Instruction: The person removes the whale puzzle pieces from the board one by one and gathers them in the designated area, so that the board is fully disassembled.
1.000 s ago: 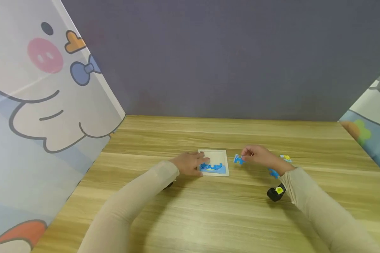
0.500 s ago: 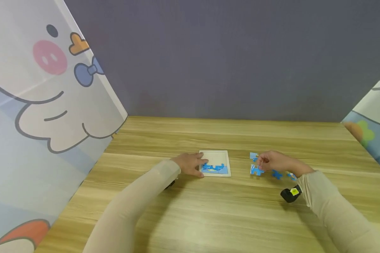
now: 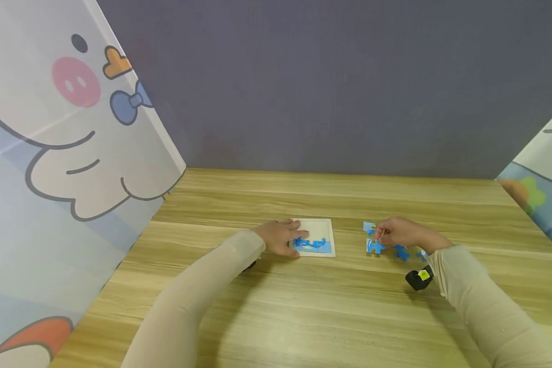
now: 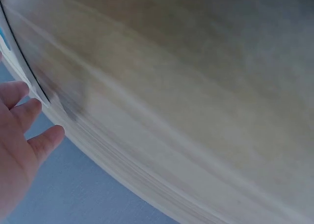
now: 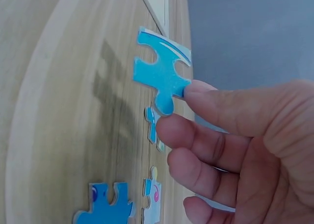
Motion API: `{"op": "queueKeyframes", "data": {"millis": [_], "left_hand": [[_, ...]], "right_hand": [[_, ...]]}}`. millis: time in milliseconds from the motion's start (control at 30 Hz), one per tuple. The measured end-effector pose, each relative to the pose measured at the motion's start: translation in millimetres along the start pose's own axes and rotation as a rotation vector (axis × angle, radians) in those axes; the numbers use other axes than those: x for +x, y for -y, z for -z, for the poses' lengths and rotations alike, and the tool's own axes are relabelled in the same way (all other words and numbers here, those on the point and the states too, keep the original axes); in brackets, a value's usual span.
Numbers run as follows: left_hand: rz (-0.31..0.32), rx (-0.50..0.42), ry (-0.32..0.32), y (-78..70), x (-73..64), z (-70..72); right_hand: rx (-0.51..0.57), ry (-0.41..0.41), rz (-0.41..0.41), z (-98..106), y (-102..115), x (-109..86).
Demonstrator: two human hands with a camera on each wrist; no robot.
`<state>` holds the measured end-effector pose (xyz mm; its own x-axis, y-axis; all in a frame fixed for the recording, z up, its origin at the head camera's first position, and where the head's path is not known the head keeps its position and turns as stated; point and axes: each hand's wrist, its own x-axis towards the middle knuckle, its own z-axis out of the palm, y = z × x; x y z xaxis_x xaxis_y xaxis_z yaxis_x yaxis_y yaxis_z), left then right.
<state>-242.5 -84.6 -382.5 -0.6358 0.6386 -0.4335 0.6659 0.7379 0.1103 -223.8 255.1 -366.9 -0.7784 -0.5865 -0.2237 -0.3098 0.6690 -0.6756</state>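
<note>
My left hand (image 3: 278, 237) rests with spread fingers over the left side of a square white puzzle tray (image 3: 319, 226). Blue puzzle pieces (image 3: 321, 247) fill the tray's near part; its far part shows bare board. To the right, my right hand (image 3: 399, 232) pinches a bright blue jigsaw piece (image 5: 162, 69) with white stripes between thumb and forefinger. That piece is raised off the table, its shadow falling beside it in the right wrist view. Only the fingers and part of the palm of the left hand (image 4: 19, 130) show in the left wrist view.
Loose jigsaw pieces lie around the right hand: a light blue one (image 3: 368, 226) behind it, a darker blue one (image 3: 401, 253) and a patterned one (image 3: 423, 255) nearer me. A grey wall (image 3: 331, 87) rises behind the wooden table (image 3: 303, 306), with printed cartoon panels (image 3: 73, 153) at the sides.
The right hand has drawn back rightward from beside the tray, carrying the pinched jigsaw piece, and now stays near the loose pieces. The left hand has shifted slightly over the tray.
</note>
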Motion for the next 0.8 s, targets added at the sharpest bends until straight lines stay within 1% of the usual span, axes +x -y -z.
{"op": "queueKeyframes", "data": {"millis": [100, 233, 433, 667, 800], "left_hand": [[0.018, -0.013, 0.012, -0.7, 0.7, -0.3], [0.028, -0.017, 0.01, 0.2, 2.3, -2.2], [0.036, -0.004, 0.006, 2.2, 4.5, -3.2], [0.037, 0.026, 0.015, 0.7, 5.0, -2.6], [0.03, 0.03, 0.016, 0.9, 5.2, -3.5]], "right_hand": [[0.0, 0.003, -0.01, 0.2, -1.0, -0.5], [0.016, 0.01, -0.022, 0.9, -2.4, -1.2], [0.009, 0.005, -0.016, 1.1, -3.6, -1.6], [0.001, -0.004, -0.015, 0.2, -4.8, -1.3], [0.029, 0.009, -0.026, -1.3, -7.6, -0.4]]}}
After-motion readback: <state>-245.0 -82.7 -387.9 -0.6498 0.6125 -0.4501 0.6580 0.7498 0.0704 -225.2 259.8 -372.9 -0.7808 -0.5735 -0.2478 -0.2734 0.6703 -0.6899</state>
